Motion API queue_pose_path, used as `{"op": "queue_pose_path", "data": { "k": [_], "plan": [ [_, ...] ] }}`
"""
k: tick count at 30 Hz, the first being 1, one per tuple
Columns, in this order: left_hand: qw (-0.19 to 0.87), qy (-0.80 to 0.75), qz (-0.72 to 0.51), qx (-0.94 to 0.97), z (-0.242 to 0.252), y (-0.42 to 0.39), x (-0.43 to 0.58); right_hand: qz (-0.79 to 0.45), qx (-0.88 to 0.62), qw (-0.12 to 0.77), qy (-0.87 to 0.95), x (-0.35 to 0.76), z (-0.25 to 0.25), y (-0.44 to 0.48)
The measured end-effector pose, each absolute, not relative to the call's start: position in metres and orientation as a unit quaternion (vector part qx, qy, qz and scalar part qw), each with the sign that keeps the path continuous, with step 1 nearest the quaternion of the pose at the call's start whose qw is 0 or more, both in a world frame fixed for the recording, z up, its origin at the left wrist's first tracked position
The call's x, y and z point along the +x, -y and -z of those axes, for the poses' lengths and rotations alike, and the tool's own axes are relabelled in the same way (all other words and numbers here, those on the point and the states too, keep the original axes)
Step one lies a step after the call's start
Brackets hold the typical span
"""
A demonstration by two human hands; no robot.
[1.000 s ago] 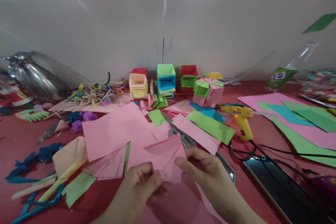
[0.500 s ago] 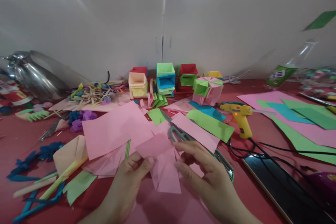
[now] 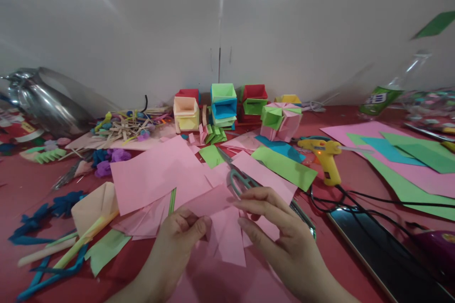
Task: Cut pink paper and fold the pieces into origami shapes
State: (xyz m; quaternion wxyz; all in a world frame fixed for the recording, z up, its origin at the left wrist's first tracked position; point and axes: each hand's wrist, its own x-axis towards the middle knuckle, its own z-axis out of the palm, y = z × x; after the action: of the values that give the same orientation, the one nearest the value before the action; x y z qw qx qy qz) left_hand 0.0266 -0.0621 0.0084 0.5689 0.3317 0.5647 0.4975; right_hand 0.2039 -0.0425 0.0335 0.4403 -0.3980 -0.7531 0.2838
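Observation:
My left hand (image 3: 181, 234) pinches the left side of a folded piece of pink paper (image 3: 228, 241) between thumb and fingers. Its upper part is a flat band; below, creased flaps hang down. At the paper's right edge is my right hand (image 3: 280, 232), thumb and fingertips bent and apart, close to or lightly touching it. Just beyond the right fingers lie scissors (image 3: 232, 183) with grey-green handles, partly under a pink strip (image 3: 265, 177). Larger pink sheets (image 3: 152, 175) spread out behind the left hand.
A yellow glue gun (image 3: 330, 165) stands to the right, its black cable crossing a phone (image 3: 377, 255). Folded paper boxes (image 3: 223, 106) line the white partition. A metal jug (image 3: 46, 104) and craft sticks (image 3: 130, 128) are left; a glass bottle (image 3: 384, 97) leans right.
The pink paper has tipped slightly and moved down a little, its upper band now slanting more. My right fingers have shifted slightly with its edge; the left hand keeps its pinch.

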Motion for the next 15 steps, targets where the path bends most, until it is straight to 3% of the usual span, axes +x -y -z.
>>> {"op": "queue_pose_path", "data": {
  "k": [15],
  "plan": [
    [0.594,-0.503,-0.490,0.392,-0.019,0.063,0.032,-0.290,-0.402,0.452,0.742,0.206,-0.036,0.042]
  ]
}}
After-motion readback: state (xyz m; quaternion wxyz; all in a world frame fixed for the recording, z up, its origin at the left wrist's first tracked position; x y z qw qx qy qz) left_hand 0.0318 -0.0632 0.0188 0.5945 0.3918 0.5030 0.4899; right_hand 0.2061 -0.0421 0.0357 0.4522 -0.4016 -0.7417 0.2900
